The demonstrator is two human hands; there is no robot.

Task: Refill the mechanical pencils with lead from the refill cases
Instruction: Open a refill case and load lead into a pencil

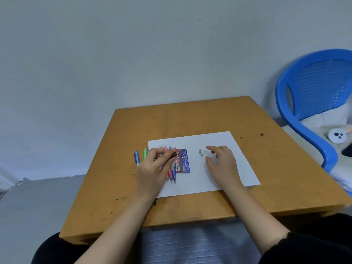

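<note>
A white sheet of paper [219, 164] lies on the wooden table [190, 119]. Several mechanical pencils lie side by side at its left end: a blue one [136, 158] and a green one [145, 153] off the paper, red and blue ones [172, 174] on it. A red refill case [178, 164] and a blue refill case [185, 162] lie right of them. My left hand [154, 168] rests over the pencils and pinches a small dark piece [173, 154]. My right hand [221, 161] hovers open over the paper, beside two small grey caps [201, 153].
A blue plastic chair [312, 96] stands at the right of the table with white cloth and a small round white object [337, 136] on its seat. A grey wall is close behind the table. My lap lies below the near table edge.
</note>
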